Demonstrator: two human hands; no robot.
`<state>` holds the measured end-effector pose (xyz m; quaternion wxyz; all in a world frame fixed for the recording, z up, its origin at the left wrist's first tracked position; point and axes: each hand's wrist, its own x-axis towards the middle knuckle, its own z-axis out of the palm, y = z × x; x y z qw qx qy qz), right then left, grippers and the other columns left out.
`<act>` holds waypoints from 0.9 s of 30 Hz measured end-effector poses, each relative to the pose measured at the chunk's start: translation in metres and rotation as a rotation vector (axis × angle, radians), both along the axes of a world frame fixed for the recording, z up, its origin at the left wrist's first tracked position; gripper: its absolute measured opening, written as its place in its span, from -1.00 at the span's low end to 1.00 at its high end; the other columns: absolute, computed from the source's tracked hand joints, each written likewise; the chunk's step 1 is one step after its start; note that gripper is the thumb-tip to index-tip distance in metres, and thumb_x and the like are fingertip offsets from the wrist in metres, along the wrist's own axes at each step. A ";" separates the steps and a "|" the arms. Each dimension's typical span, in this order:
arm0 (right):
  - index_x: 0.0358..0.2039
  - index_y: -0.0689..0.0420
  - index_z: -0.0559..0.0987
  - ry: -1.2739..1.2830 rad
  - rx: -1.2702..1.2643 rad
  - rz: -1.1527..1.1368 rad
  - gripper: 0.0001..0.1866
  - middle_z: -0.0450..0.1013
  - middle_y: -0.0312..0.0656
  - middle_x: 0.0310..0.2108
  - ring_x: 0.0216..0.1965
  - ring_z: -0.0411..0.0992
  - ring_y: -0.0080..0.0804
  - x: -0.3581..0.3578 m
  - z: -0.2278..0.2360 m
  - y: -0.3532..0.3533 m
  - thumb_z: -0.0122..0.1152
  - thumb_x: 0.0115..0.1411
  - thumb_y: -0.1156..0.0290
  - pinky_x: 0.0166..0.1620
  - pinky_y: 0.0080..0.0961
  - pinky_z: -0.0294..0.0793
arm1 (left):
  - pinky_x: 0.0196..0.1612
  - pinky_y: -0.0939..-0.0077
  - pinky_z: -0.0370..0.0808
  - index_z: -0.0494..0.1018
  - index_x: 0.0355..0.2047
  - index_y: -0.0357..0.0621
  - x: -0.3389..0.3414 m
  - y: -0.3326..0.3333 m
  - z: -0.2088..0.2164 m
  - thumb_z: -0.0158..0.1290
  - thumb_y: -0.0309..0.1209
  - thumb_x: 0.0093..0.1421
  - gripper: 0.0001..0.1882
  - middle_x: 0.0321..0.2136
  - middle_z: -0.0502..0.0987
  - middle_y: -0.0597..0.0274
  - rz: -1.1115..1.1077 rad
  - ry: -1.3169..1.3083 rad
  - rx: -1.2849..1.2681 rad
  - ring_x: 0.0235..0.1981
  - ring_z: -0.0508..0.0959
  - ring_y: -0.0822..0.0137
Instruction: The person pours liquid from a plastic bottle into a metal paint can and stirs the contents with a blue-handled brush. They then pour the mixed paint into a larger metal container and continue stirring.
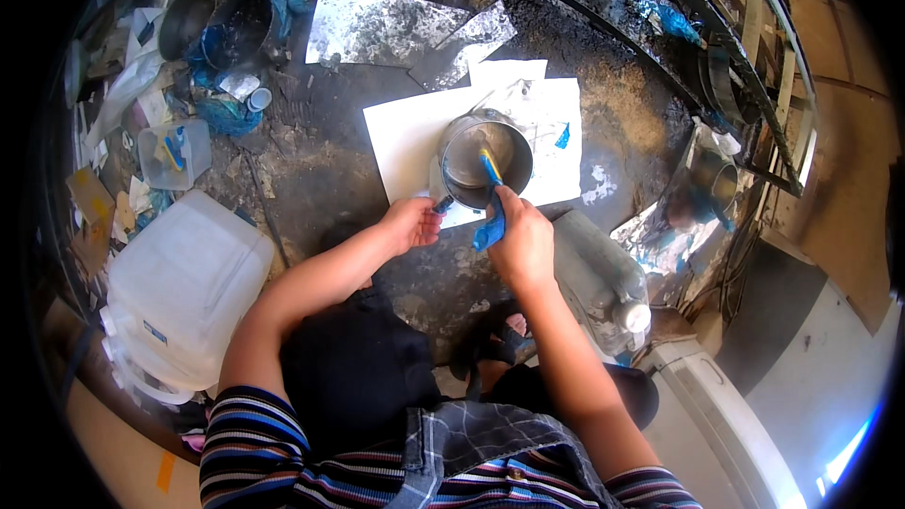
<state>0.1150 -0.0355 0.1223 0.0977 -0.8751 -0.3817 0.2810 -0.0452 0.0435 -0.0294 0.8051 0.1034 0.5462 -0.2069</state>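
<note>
Brushing the inside of a metal pot (485, 162) on white paper (405, 132)

Right hand (521, 238) clamped on a blue-handled brush (490, 168) and blue cloth (490, 226), bristles inside the pot; left hand (412, 223) closed on the pot's side handle (443, 204), steadying it; the coating step looks underway; next stroke likely needs the pot turned.

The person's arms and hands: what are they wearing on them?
Both hands, the left hand and the right hand, are bare, with no gloves. The forearms are bare too. Short striped sleeves in dark blue, white and reddish bands cover only the upper arms.
</note>
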 end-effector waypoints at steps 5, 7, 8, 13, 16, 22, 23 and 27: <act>-0.10 0.19 0.54 0.136 0.022 -0.131 -0.68 0.51 0.12 -0.29 -0.23 0.50 0.08 -0.007 0.008 0.000 0.19 0.12 0.38 -0.15 -0.19 0.47 | -0.46 0.49 0.50 0.52 -0.37 -0.21 0.002 0.000 0.001 -0.11 -0.15 0.28 -0.62 -0.55 0.47 0.31 -0.018 0.005 0.021 -0.53 0.48 0.43; -0.11 0.18 0.55 0.175 0.061 -0.137 -0.68 0.52 0.11 -0.29 -0.23 0.50 0.07 -0.002 0.007 -0.004 0.21 0.11 0.38 -0.15 -0.22 0.47 | -0.47 0.49 0.50 0.52 -0.38 -0.21 0.003 -0.001 0.000 -0.10 -0.15 0.27 -0.63 -0.55 0.47 0.31 -0.017 0.006 0.019 -0.53 0.48 0.43; -0.11 0.18 0.55 0.194 0.083 -0.134 -0.68 0.52 0.11 -0.29 -0.23 0.50 0.07 0.000 0.009 -0.005 0.22 0.11 0.39 -0.15 -0.23 0.47 | -0.47 0.49 0.51 0.52 -0.38 -0.21 0.002 -0.001 0.000 -0.10 -0.15 0.27 -0.63 -0.55 0.47 0.31 -0.012 0.006 0.018 -0.54 0.48 0.43; -0.08 0.13 0.55 0.048 0.155 -0.079 -0.68 0.49 0.04 -0.40 -0.31 0.49 0.06 0.012 0.033 -0.006 0.22 0.11 0.42 -0.20 -0.25 0.47 | -0.47 0.48 0.51 0.52 -0.38 -0.19 -0.002 0.002 0.004 -0.11 -0.16 0.27 -0.64 -0.55 0.47 0.31 0.005 -0.002 0.002 -0.54 0.47 0.44; -0.01 0.15 0.49 -0.062 0.119 0.093 -0.52 0.40 -0.04 -0.45 -0.36 0.42 -0.02 0.023 0.020 0.004 0.17 -0.03 0.59 -0.29 -0.20 0.42 | -0.47 0.46 0.51 0.51 -0.36 -0.19 -0.002 -0.002 0.000 -0.12 -0.16 0.28 -0.63 -0.54 0.46 0.32 0.036 0.019 0.012 -0.53 0.47 0.44; -0.06 0.23 0.48 -0.040 0.131 0.299 -0.51 0.42 -0.03 -0.39 -0.32 0.43 -0.09 0.013 0.000 0.018 0.12 -0.10 0.66 -0.24 -0.26 0.45 | -0.45 0.45 0.51 0.50 -0.34 -0.20 0.002 -0.002 0.000 -0.15 -0.20 0.29 -0.66 -0.55 0.45 0.32 0.020 0.019 0.036 -0.54 0.46 0.44; -0.06 0.23 0.48 -0.027 0.129 0.333 -0.52 0.42 -0.03 -0.39 -0.32 0.43 -0.09 0.010 0.000 0.020 0.12 -0.10 0.66 -0.23 -0.27 0.45 | -0.45 0.45 0.51 0.49 -0.34 -0.20 0.002 -0.002 0.000 -0.15 -0.20 0.29 -0.66 -0.55 0.45 0.32 0.031 0.025 0.037 -0.54 0.46 0.44; -0.07 0.19 0.47 0.064 0.056 0.401 -0.52 0.43 -0.03 -0.38 -0.25 0.43 -0.04 -0.002 0.001 0.016 0.15 -0.10 0.62 -0.16 -0.24 0.44 | -0.43 0.47 0.49 0.48 -0.31 -0.17 0.003 -0.001 -0.002 -0.17 -0.22 0.31 -0.68 -0.52 0.46 0.33 0.049 0.044 0.027 -0.52 0.45 0.43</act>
